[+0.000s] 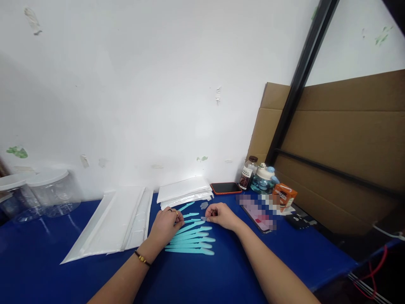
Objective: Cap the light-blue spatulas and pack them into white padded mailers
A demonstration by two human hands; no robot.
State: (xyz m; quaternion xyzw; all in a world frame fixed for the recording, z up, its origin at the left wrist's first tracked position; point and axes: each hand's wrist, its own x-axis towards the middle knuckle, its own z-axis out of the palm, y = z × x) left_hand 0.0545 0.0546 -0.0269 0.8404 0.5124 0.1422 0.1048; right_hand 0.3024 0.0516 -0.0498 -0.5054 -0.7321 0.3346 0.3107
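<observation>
Several turquoise eyebrow razors [190,245] lie in a fanned row on the blue table, blade ends to the right. My left hand [166,228] is closed at the handle end of one razor in the upper part of the row; its fingertips hide the grip. Between the thumb and finger of my right hand [221,214] is a small translucent blade cap [203,218], close to that razor's blade end. Whether cap and blade touch is too small to tell. A few more clear caps [204,205] rest just beyond my right fingertips.
White padded envelopes [109,223] lie at left, with another stack [185,190] behind the razors. An orange-edged phone [226,188], a brown-capped bottle [247,174], a blue jug [263,180], an orange box [284,196] and another phone [257,215] stand or lie rightward. Clear jars [52,194] stand far left.
</observation>
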